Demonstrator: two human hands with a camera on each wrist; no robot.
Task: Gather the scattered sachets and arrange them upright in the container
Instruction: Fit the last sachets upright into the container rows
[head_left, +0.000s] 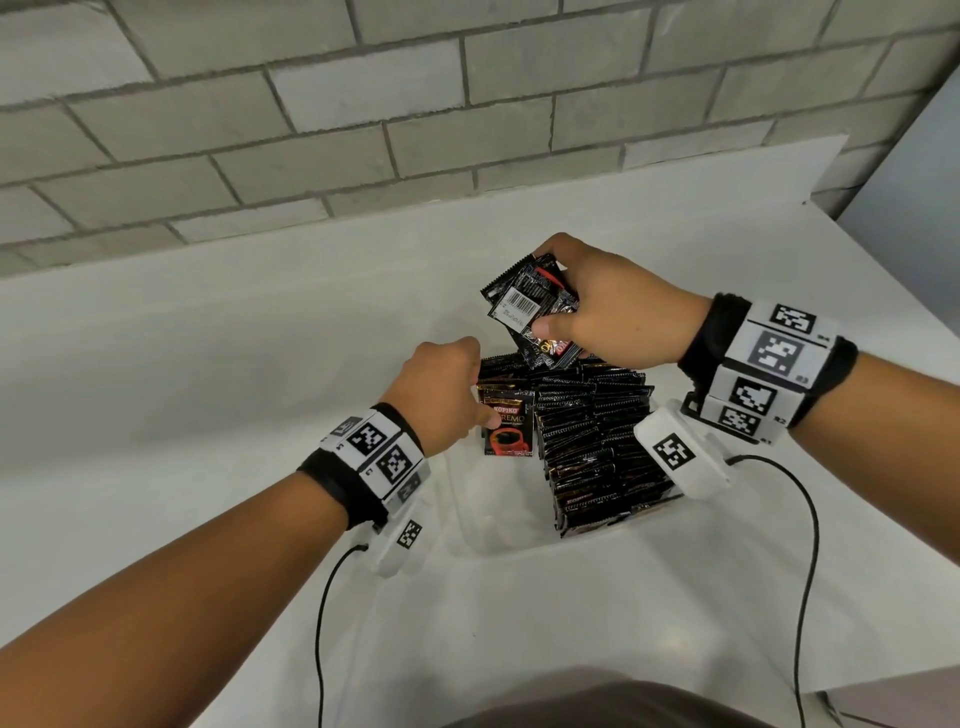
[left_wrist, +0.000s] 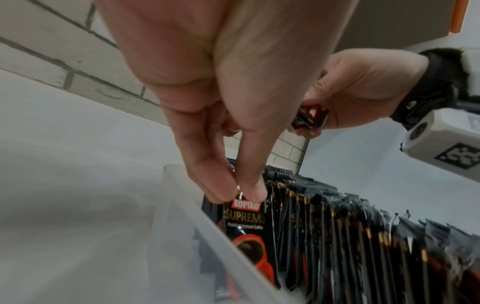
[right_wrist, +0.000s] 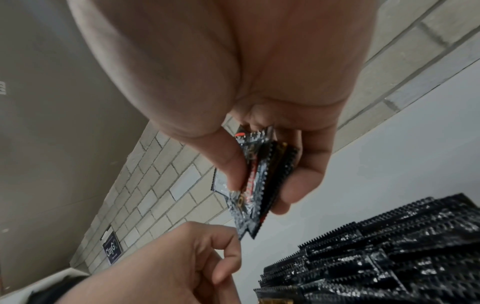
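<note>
both forearms reach in from the near edge of the white counter (head_left: 208, 332), wrists bent down over the clear plastic container (head_left: 498, 540). left hand (head_left: 441, 395) sits low at the container's left side, knuckles up, fingers pointing down into it. in the left wrist view the thumb and a fingertip (left_wrist: 255, 189) pinch the top edge of 1 sachet (left_wrist: 246, 222), the black one with the red cup and "kopiko supremo" on the front. that sachet stands upright with its face toward the camera, its lower part already inside the container wall, right at the left end of the packed row of sachets (head_left: 597, 441). the row itself stands on edge, serrated tops up, filling the right part of the container and leaning a bit.

right hand (head_left: 613, 312) is higher and further back, above the far end of the row, palm turned toward the left. it grips a small fanned bunch of loose sachets (head_left: 530, 306), thumb pressed on the near face and the other fingers curled round the back. 1 of them shows a white barcode panel, another a red and gold label. the bunch hangs clear of the row below, its lower corner just above the tops and near the left hand's knuckles (right_wrist: 202, 246).

brick wall (head_left: 363, 104) runs behind the counter.
</note>
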